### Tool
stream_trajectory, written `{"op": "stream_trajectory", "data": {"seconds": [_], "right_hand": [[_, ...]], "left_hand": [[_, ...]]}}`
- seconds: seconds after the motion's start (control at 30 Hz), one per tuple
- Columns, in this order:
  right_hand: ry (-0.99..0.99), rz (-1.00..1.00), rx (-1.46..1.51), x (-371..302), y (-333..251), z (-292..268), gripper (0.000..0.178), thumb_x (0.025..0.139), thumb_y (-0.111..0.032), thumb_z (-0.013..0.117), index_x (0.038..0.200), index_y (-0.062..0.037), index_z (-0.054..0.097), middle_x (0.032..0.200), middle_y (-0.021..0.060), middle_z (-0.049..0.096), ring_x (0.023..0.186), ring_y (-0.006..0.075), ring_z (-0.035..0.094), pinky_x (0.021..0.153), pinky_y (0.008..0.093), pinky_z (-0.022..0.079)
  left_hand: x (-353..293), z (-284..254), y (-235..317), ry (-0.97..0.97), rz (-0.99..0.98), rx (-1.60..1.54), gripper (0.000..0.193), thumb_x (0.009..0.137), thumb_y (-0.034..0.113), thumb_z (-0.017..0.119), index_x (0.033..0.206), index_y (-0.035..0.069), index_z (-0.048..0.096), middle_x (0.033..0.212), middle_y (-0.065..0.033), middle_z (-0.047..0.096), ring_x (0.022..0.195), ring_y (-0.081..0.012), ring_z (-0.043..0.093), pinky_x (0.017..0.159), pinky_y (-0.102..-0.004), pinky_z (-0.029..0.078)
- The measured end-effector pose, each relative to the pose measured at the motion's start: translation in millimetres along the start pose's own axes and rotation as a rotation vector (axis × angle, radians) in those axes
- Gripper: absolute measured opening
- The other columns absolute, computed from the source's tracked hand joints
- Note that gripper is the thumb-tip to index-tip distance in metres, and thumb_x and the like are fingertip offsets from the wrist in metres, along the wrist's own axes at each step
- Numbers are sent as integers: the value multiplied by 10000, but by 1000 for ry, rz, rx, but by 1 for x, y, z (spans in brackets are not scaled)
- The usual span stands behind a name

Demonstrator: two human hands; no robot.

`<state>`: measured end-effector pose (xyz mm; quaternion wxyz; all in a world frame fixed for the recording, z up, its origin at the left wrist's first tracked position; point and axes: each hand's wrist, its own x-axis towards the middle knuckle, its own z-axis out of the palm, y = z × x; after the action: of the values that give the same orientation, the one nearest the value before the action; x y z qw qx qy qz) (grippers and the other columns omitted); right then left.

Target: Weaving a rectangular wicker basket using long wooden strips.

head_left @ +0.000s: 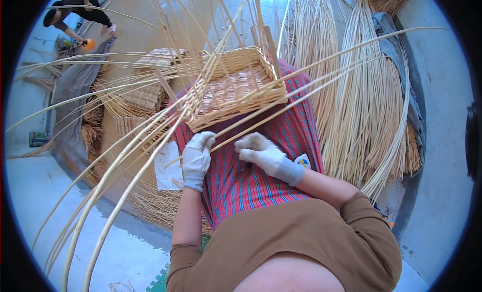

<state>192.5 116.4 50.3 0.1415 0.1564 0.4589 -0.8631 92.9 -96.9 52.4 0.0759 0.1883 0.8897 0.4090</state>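
A partly woven rectangular wicker basket (275,93) rests over my lap on a red and blue checked cloth (251,188). Long pale wicker rods stick out from its near left corner, and thin stakes stand up around it. My left hand (198,159), in a whitish glove, is closed around two wicker rods (266,122) just in front of the basket; they slant up to the right. My gloved right hand (266,154) is beside them with its fingers curled together. A small dark shape shows under its fingers, but what they hold is hidden.
A large bundle of long wicker rods (346,106) lies to the right on grey cloth. Woven panels (145,95) are stacked at the left, beside a dark cloth (75,99). A white sheet (167,166) lies near my left hand. Another person (83,8) bends over at the far left.
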Motion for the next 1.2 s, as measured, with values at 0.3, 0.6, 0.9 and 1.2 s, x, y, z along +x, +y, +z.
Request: {"op": "stream_trajectory", "data": {"seconds": [0.3, 0.6, 0.9, 1.2], "right_hand": [[35, 195, 215, 5, 4, -8, 216, 972, -154, 645, 1134, -44, 555, 1103, 84, 658, 1056, 183, 652, 845, 320, 567], [138, -776, 50, -18, -127, -42, 111, 944, -29, 653, 1016, -53, 572, 995, 139, 698, 926, 228, 706, 781, 345, 625], [368, -677, -31, 39, -112, -78, 161, 909, -120, 743, 974, -70, 604, 842, 56, 692, 721, 157, 699, 619, 272, 615], [408, -699, -29, 53, -70, -67, 186, 909, -84, 734, 963, -73, 557, 862, 69, 694, 746, 158, 705, 656, 288, 616]], "left_hand": [[7, 14, 1, 29, 129, 88, 153, 866, 62, 701, 1017, 72, 723, 912, -140, 701, 844, -302, 691, 761, -381, 528], [21, -24, 10, -293, 159, 337, 149, 749, 65, 748, 887, 121, 749, 815, -81, 693, 792, -276, 693, 699, -372, 540], [51, -11, 27, -105, -147, 556, 784, 736, 260, 839, 1439, 246, 492, 1238, -91, 647, 1081, -316, 654, 861, -432, 526], [49, 2, 10, 108, -143, 198, 795, 646, 228, 900, 1356, 177, 545, 1137, -121, 706, 1010, -267, 690, 891, -374, 529]]}}
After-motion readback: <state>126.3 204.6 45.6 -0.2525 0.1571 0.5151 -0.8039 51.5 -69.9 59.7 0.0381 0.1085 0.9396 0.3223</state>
